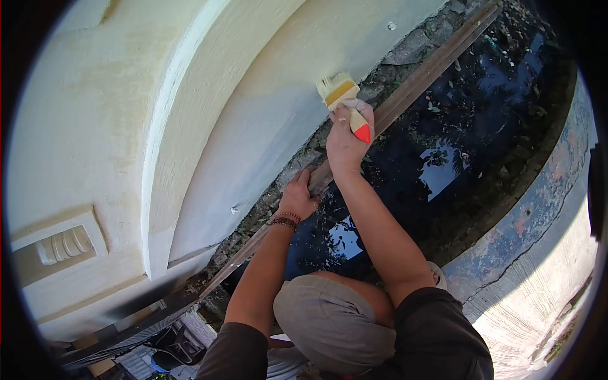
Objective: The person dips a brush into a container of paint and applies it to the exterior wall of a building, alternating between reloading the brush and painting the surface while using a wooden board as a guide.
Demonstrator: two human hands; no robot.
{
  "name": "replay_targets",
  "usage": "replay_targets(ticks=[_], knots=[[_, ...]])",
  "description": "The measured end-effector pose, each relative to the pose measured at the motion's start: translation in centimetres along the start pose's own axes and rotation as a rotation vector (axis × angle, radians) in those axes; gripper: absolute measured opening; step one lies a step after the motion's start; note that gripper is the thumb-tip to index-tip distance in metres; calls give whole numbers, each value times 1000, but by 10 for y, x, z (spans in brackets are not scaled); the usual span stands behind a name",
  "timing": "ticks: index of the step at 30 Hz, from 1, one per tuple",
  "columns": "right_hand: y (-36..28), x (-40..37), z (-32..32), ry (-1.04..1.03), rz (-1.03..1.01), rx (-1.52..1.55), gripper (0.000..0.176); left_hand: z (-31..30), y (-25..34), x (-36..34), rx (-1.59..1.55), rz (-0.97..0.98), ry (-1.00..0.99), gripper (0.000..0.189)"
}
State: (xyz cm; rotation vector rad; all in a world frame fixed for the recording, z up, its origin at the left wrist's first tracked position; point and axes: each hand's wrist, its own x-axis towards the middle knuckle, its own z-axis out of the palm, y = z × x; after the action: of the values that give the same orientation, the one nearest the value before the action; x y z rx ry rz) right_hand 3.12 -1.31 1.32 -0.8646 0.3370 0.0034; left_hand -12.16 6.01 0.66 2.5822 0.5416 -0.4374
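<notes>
My right hand (349, 136) is closed round the handle of a wide paintbrush (358, 125) with a red tip. The brush's pale, paint-coated bristles (330, 83) are at the lower part of the cream wall (278, 95); whether they press on it is hard to tell. Lower down, my left hand (299, 195), with dark bracelets at the wrist, grips a long wooden plank (405, 101). Part of its grip is hidden. The plank runs diagonally beside the wall's rough stone base (408, 50).
Dark water (405, 171) with floating debris lies beyond the plank. A curved, cracked concrete rim (506, 234) bounds it on the right. A raised arched moulding (190, 107) crosses the wall. Assorted clutter (171, 345) sits at the lower left. My bent knee (329, 316) is below my arms.
</notes>
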Motion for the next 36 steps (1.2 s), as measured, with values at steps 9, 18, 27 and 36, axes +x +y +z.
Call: replay_targets(ticks=[9, 18, 27, 36], knots=[[19, -10, 19, -73, -174, -387, 17, 4, -7, 0, 18, 20, 18, 66], [-17, -43, 17, -240, 100, 314, 11, 21, -32, 5, 159, 207, 67, 56], [62, 13, 15, 171, -146, -513, 16, 2, -3, -1, 30, -7, 6, 73], [-43, -34, 23, -145, 71, 308, 14, 28, -44, 5, 105, 94, 19, 71]])
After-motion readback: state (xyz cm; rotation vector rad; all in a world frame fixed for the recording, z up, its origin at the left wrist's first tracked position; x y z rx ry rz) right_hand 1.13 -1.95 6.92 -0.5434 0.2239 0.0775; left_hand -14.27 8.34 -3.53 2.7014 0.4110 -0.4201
